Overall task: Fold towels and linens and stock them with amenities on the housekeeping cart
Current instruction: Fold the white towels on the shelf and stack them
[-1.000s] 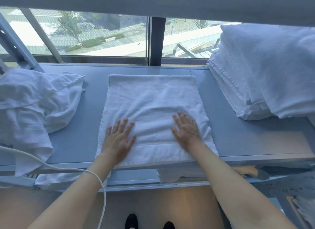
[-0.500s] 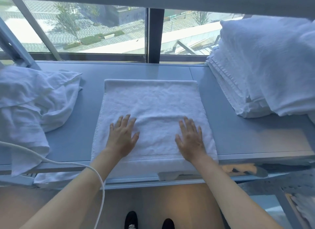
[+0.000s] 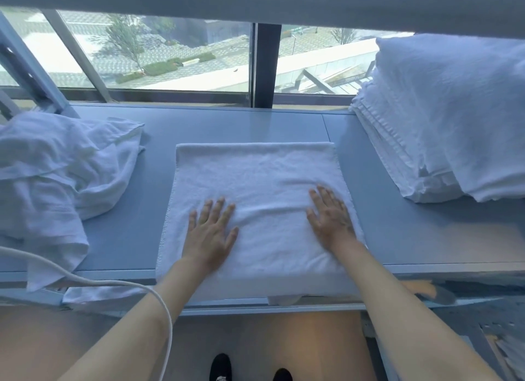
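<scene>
A white folded towel [image 3: 255, 176] lies flat in the middle of the grey-blue table [image 3: 397, 238], its near edge at the table's front. My left hand [image 3: 211, 233] presses flat on the towel's near left part, fingers straight and spread. My right hand [image 3: 331, 218] presses flat on its near right part, close to the right edge. Both palms are down and nothing is gripped.
A crumpled heap of white linen [image 3: 56, 176] covers the table's left end. A tall stack of folded white towels [image 3: 443, 116] stands at the right end. A white cable [image 3: 85, 281] crosses my left forearm. A window runs behind the table.
Both hands have slid apart over the towel, the right one toward its right edge. The towel's hanging near end has come up onto the table, so it lies shorter.
</scene>
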The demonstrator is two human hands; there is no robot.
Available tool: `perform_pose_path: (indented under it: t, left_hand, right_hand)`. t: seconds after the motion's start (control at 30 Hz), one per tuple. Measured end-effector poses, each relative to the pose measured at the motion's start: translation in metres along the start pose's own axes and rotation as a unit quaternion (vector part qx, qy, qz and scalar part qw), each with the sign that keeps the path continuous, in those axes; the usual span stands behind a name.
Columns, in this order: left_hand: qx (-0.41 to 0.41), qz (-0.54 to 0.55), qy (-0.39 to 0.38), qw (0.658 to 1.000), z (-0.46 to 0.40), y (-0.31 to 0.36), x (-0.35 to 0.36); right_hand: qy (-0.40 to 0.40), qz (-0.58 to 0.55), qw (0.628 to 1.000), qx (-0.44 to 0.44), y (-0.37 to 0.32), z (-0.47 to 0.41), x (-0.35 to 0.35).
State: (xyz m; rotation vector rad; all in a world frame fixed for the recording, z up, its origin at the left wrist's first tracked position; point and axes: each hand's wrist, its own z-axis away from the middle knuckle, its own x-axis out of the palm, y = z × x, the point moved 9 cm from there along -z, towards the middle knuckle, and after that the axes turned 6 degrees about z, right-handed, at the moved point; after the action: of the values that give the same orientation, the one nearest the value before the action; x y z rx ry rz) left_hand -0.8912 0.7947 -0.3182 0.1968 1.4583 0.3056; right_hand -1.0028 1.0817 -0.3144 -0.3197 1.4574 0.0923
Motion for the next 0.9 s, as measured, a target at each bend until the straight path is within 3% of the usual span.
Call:
perform_pose_path:
  t: [0.2, 0.27, 0.4, 0.63, 0.9]
  left_hand:
    - [0.004, 0.033, 0.088, 0.996, 0.035, 0.013, -0.014]
    - [-0.011, 0.018, 0.053, 0.998, 0.020, 0.014, -0.010]
    - [-0.001, 0.002, 0.003, 1.000, 0.001, 0.012, 0.002]
    - [-0.018, 0.036, 0.036, 0.999, 0.024, -0.055, -0.018]
    - [-0.007, -0.001, 0.041, 0.999, 0.089, -0.040, 0.005]
  right_hand:
    - [0.030, -0.013, 0.999, 0.007, -0.007, 0.070, 0.007]
    - [0.039, -0.014, 0.999, 0.013, -0.016, 0.067, 0.005]
    - [0.026, -0.046, 0.994, -0.092, -0.052, 0.041, -0.001]
    - [-0.009, -0.009, 0.995, -0.096, 0.000, 0.045, 0.005]
    - [-0.005, -0.015, 0.995, -0.102, 0.014, 0.123, 0.020]
